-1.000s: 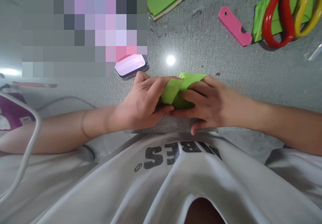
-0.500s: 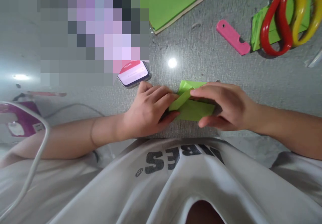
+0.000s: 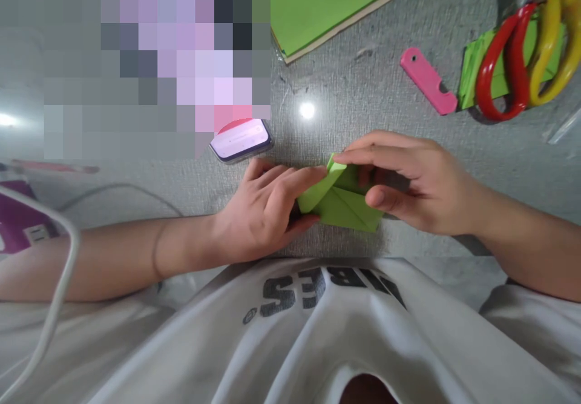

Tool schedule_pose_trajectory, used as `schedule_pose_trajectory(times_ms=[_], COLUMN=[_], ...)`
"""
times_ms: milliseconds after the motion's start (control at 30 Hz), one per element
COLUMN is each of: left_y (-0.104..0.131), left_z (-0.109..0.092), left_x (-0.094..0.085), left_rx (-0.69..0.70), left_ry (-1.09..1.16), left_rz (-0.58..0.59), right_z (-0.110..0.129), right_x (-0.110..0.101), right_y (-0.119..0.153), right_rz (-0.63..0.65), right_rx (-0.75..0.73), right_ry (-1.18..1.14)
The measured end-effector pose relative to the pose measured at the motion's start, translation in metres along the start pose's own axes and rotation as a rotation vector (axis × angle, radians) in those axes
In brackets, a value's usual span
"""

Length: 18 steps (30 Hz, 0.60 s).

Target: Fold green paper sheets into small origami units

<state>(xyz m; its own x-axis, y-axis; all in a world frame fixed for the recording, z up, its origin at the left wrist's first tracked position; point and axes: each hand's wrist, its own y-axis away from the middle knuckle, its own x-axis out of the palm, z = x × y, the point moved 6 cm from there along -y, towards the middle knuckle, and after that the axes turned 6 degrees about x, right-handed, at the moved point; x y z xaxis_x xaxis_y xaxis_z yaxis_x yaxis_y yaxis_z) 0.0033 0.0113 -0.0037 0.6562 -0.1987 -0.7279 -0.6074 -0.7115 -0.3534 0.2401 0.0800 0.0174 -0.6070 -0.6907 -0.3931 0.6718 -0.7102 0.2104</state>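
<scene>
A small folded piece of green paper (image 3: 347, 209) lies on the grey table close to my shirt, with a narrow flap slanting up its left part. My left hand (image 3: 272, 204) grips its left side, the index finger along the flap and the thumb at the lower edge. From the right, my right hand (image 3: 417, 180) reaches over the paper; its fingertips touch the flap's upper end. The right thumb stands apart from those fingers, by the paper's right side. Some of the right fingers are partly hidden behind the paper and hand.
Beyond my hands lies a phone (image 3: 242, 140). A large green sheet (image 3: 327, 4) is at the top. Toward the upper right are a pink cutter (image 3: 428, 81), red-and-yellow-handled scissors (image 3: 503, 65) and a stack of folded green papers (image 3: 469, 77). A white cable (image 3: 68, 271) runs at left.
My right hand has opened wider, its thumb lifting away from the paper's lower right. My left index finger has stretched further up along the flap. The view has shifted slightly.
</scene>
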Motion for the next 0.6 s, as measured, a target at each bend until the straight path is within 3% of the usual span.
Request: schedule_pose_trajectory(times_ms=[100,300,600], left_y=[0.002,-0.001,-0.002], left_z=[-0.001,0.0,-0.001], left_x=[0.0,0.001,-0.003], left_rx=[0.011,0.039,0.059], left_ry=[-0.006,-0.023,-0.08], left_rz=[-0.028,0.062,0.121], right_z=[0.0,0.002,0.003], right_x=[-0.001,-0.002,0.007], right_y=[-0.002,-0.015,-0.032], right_rz=[0.043,0.128,-0.047], right_rx=[-0.005,0.025,-0.029], right_ry=[-0.002,0.016,0.255])
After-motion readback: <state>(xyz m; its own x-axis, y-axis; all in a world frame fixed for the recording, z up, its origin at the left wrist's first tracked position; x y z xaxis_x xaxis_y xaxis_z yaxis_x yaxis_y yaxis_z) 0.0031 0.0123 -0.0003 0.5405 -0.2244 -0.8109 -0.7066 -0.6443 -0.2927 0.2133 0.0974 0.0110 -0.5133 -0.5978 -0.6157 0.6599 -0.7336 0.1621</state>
